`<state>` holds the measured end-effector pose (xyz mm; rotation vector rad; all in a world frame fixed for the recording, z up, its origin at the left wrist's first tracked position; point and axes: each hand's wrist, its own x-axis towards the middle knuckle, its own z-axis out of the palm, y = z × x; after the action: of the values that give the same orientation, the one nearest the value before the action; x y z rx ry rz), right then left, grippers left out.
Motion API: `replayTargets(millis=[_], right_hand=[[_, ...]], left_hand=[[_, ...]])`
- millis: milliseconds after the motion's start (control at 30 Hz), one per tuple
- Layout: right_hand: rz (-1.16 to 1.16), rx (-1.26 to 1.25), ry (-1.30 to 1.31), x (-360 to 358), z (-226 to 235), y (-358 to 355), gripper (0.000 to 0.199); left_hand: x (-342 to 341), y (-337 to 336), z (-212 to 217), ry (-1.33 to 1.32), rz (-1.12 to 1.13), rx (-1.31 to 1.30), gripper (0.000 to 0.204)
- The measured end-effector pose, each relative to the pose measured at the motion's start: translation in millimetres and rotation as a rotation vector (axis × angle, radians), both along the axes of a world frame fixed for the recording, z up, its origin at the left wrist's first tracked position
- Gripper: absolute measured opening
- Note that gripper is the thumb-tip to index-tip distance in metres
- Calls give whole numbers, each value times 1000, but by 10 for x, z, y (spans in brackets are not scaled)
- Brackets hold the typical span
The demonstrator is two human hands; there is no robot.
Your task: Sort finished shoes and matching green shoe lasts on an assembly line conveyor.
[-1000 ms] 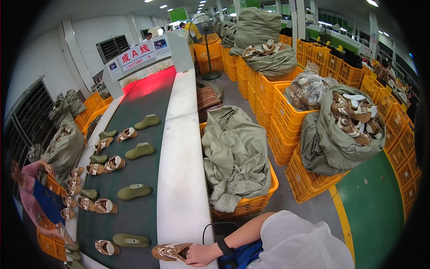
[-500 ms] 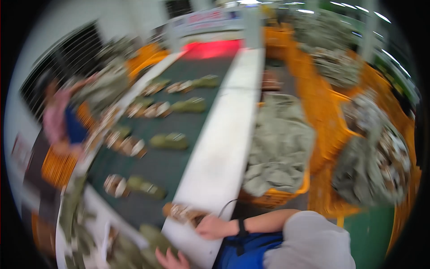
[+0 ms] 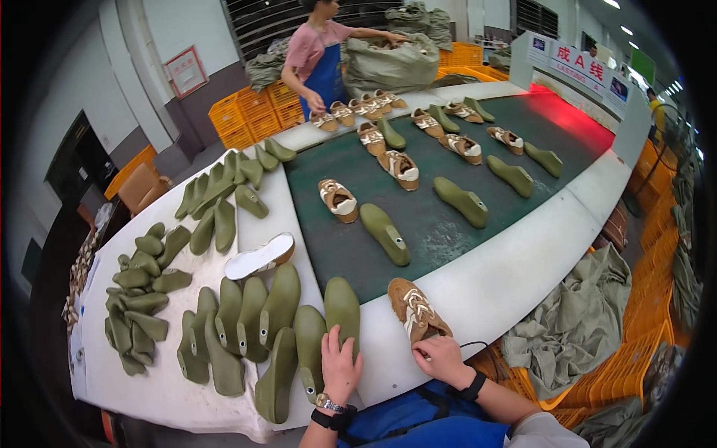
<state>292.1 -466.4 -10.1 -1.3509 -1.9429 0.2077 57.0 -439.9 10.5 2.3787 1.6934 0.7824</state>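
My right hand [image 3: 442,360] is closed on the heel end of a brown sneaker [image 3: 415,308] with white stripes, which rests on the white ledge at the belt's near edge. To its left, my left hand [image 3: 340,366] lies with fingers spread against the lower end of an upright green shoe last [image 3: 342,308]. Another green last [image 3: 309,340] stands just left of that hand. Several more lasts [image 3: 254,317] crowd the white table [image 3: 216,409], and an upturned shoe with a white sole [image 3: 260,256] lies among them.
A dark green belt [image 3: 328,257] carries brown sneakers [image 3: 337,200] and green lasts [image 3: 385,233]. Across it, a person in a blue apron [image 3: 326,69] reaches into a grey-green sack [image 3: 392,66]. Orange crates [image 3: 612,373] with grey-green cloth [image 3: 571,317] stand close on my right.
The view has swung left and sharpened, showing more of the white table. My left hand has come onto a green last. My right hand stays at the brown sneaker.
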Motion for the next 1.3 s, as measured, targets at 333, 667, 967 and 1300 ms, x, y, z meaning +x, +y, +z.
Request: replayTargets(millis=[333,667,967,1300], right_hand=[[11,-46,1,20,-5,100,5],[39,-128,-5,-6,213,86,4],[2,-44,107,-27,202,60,12],[-1,-7,51,-77,-125,87,5]], left_hand=[[-592,665,1153,82,-355,-42,59],[-1007,3326,103,587,200,-138,95],[-1022,3411,-113,622,165,-107,32],[-907,1704,1473,-224,147,358,61]])
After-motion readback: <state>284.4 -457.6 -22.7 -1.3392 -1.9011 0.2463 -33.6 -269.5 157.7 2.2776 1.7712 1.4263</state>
